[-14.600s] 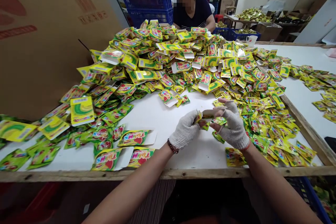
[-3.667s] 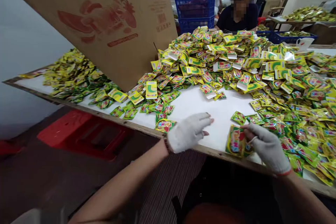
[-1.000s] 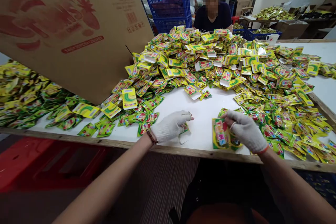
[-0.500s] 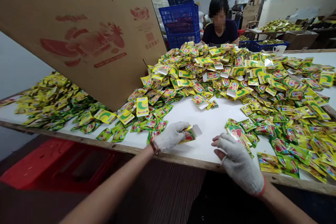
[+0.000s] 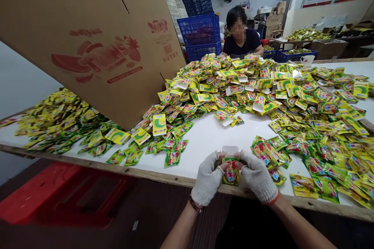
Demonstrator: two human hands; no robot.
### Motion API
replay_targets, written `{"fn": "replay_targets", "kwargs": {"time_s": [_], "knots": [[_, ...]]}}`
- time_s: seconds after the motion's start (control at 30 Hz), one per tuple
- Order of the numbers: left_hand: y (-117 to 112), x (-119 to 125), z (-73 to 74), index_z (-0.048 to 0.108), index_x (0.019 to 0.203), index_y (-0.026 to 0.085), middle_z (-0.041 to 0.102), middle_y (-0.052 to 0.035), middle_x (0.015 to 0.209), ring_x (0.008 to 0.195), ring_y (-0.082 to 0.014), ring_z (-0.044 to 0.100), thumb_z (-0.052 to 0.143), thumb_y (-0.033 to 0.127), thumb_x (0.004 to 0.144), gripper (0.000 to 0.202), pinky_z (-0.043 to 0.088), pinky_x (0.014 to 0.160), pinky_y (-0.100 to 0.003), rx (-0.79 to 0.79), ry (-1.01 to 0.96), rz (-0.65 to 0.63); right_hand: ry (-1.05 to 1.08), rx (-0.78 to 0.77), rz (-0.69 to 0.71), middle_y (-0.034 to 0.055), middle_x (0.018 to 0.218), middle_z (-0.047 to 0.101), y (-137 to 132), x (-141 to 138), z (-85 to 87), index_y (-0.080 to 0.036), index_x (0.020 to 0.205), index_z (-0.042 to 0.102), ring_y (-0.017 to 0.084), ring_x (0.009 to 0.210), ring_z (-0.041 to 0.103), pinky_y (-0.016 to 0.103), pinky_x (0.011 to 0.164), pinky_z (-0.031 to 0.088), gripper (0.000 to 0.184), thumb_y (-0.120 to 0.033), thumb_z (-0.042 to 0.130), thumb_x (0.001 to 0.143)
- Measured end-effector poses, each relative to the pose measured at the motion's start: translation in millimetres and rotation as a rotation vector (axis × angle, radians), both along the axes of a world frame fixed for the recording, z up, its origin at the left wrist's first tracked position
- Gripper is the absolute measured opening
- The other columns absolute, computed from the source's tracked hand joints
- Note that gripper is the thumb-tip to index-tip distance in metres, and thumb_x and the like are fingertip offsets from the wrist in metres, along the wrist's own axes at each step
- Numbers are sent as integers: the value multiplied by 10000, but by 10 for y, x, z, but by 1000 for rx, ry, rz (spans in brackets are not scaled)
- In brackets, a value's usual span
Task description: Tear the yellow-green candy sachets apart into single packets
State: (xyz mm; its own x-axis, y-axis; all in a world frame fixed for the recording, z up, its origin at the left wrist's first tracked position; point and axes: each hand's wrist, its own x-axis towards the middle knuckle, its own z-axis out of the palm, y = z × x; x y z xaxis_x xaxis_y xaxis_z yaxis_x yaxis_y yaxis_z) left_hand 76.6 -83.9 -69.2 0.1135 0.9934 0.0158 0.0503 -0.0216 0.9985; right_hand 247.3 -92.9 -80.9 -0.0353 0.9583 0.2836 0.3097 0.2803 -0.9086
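Note:
A small green and yellow candy box [image 5: 230,171] with a fruit print is held upright at the table's near edge, its white flap standing up at the top. My left hand [image 5: 208,179], in a white knit glove with bare fingertips, pinches the box's left side. On the other side my right hand [image 5: 258,175], gloved the same way, has its fingers closed on the box's right edge. Close by my right hand lie green candy packets [image 5: 264,151] on the white tabletop [image 5: 201,140].
A large cardboard carton [image 5: 96,46] leans over the table at left. Heaped small boxes [image 5: 233,81] stand at the back, with loose packets [image 5: 327,155] at right and more packets [image 5: 58,116] at left. A person [image 5: 241,39] sits opposite. A red stool [image 5: 37,190] is below.
My left hand has brought the box rightward and turned it upright, facing me. My right hand has left the packets and moved left onto the box. The view has shifted slightly.

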Motion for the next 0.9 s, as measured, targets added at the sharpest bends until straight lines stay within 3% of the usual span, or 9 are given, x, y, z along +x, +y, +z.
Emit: {"fn": "replay_targets", "kwargs": {"time_s": [0.13,0.2,0.27,0.33,0.43,0.5,0.73,0.9], "knots": [[146,-52,86,670,823,165,676,-55,883,870,-193,613,688,350,795,188,500,827,-317,97,96,-74,-141,26,17,28,741,670,11,65,91,-196,768,632,186,718,626,305,682,510,160,-202,498,856],[221,-65,108,645,919,167,654,-33,856,803,-169,602,747,368,744,286,500,754,-290,42,1,-120,-114,33,-13,21,767,657,26,63,84,-192,847,628,178,730,616,294,691,503,107,-197,522,842],[268,-74,106,605,1073,175,646,-19,857,761,-153,600,786,380,711,454,497,712,-272,-28,-93,-159,-62,30,-34,28,860,670,36,57,65,-187,1040,626,182,799,631,298,751,514,220,-198,547,836],[280,-82,90,624,1073,167,653,-27,858,765,-152,599,776,378,727,433,493,724,-273,-35,-71,-183,-53,40,-26,43,936,687,34,57,60,-188,1137,616,192,870,646,308,809,515,302,-192,541,844],[258,-97,71,692,853,155,683,-57,890,856,-181,606,746,354,744,234,482,809,-294,60,21,-143,-133,112,22,50,879,703,13,65,106,-195,944,674,195,826,648,301,764,505,176,-195,515,869],[245,-108,84,707,798,159,696,-60,895,892,-194,606,719,360,760,205,476,844,-305,113,41,-136,-174,159,48,41,789,686,-6,66,173,-193,841,673,179,743,627,284,701,485,185,-223,500,900],[291,-158,231,741,849,147,682,-43,769,685,-154,565,721,408,754,279,469,629,-262,56,191,-202,-141,54,33,11,755,688,-15,30,400,-189,827,685,157,703,612,258,652,462,158,-243,553,894],[201,-226,216,778,862,186,733,-79,943,890,-202,658,678,330,814,182,535,827,-322,209,184,-236,-222,155,143,17,735,667,-22,127,389,-191,791,679,154,695,610,264,674,481,203,-168,510,901]]}}
